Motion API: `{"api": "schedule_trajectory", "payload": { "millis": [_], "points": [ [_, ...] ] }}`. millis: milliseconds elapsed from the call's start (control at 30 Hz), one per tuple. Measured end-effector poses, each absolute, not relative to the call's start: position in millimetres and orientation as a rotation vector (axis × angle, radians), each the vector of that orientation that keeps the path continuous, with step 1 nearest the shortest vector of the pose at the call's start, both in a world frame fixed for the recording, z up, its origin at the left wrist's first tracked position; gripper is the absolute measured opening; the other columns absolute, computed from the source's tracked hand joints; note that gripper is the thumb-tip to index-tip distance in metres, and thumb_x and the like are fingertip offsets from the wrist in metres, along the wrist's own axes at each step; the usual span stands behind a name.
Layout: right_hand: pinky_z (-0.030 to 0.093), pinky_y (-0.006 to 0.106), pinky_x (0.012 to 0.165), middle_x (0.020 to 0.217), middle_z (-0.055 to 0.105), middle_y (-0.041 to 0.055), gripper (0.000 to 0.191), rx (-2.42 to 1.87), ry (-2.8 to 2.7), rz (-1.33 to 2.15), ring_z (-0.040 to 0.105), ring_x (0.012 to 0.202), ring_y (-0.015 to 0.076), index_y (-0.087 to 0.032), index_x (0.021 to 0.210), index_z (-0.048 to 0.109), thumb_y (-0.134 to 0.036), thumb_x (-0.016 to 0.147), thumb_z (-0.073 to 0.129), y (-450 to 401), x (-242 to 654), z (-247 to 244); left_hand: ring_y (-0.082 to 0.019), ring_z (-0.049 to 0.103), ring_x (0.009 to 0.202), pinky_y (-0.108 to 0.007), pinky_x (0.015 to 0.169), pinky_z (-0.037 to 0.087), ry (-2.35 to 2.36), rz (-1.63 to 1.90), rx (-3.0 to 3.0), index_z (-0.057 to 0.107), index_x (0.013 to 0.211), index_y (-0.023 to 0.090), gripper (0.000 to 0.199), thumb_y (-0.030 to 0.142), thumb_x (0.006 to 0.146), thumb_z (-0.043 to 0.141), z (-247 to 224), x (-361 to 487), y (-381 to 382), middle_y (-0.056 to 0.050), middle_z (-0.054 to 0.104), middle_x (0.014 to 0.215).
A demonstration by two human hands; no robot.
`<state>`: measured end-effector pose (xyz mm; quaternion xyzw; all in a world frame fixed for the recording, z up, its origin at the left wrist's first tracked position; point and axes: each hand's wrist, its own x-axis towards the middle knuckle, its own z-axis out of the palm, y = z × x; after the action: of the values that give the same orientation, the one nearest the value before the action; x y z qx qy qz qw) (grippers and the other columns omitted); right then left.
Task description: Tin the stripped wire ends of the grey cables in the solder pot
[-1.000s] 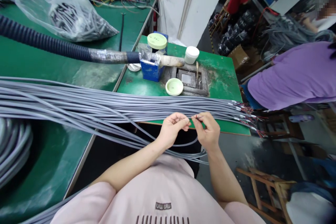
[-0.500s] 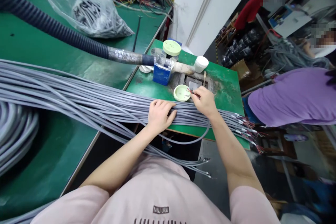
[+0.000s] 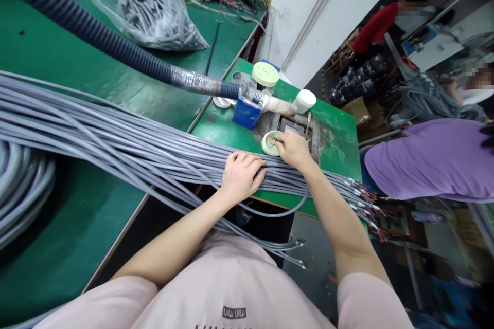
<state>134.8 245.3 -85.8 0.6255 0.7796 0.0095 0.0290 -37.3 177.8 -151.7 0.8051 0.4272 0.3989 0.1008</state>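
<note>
Several fanned wires point(image 3: 272, 138), red, black, right grip point(image 3: 294, 149) pinching; left grip point(image 3: 242, 175) spread on cables point(image 3: 154, 140).

One head-worn view, forward and down past the pink shirt point(image 3: 231, 282) to both hands point(image 3: 242, 176), close by.

Cables point(image 3: 154, 144) across benches point(image 3: 131, 93), dish point(image 3: 266, 147) behind cables, bag point(image 3: 154, 15) behind hose point(image 3: 127, 52)
</note>
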Motion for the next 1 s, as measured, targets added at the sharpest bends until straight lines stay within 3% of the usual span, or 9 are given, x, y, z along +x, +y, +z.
{"api": "schedule_trajectory", "payload": {
  "millis": [267,633,1000],
  "points": [
    [0.032,0.031,0.06,0.086,0.064,0.0096,0.024,1.95,2.426,0.012,0.056,0.075,0.0205,-0.016,0.081,0.07,-0.026,0.086,0.048,247.3,143.5,-77.1,-0.021,0.059,0.095,-0.04,0.089,0.034,1.24,1.209,2.372,0.065,0.097,0.021,0.016,0.028,0.089,0.053,-150.2,-38.0,177.9,-0.004,0.071,0.097],
    [0.033,0.029,0.062,0.069,0.064,0.0061,0.02,2.386,2.08,0.005,0.055,0.069,0.0195,-0.016,0.066,0.068,-0.027,0.078,0.056,273.7,208.0,-71.6,-0.022,0.06,0.096,-0.041,0.09,0.034,1.248,1.189,2.382,0.065,0.098,0.022,0.015,0.028,0.088,0.055,-150.4,-37.7,178.1,-0.004,0.071,0.099],
    [0.042,0.031,0.07,0.083,0.071,0.0112,0.022,2.431,1.952,0.018,0.063,0.082,0.0244,-0.018,0.076,0.073,-0.027,0.078,0.054,291.6,213.5,-97.5,-0.021,0.06,0.095,-0.042,0.09,0.035,1.237,1.189,2.346,0.066,0.097,0.023,0.015,0.027,0.088,0.055,-150.2,-37.7,178.6,-0.004,0.071,0.098]
  ]
}}
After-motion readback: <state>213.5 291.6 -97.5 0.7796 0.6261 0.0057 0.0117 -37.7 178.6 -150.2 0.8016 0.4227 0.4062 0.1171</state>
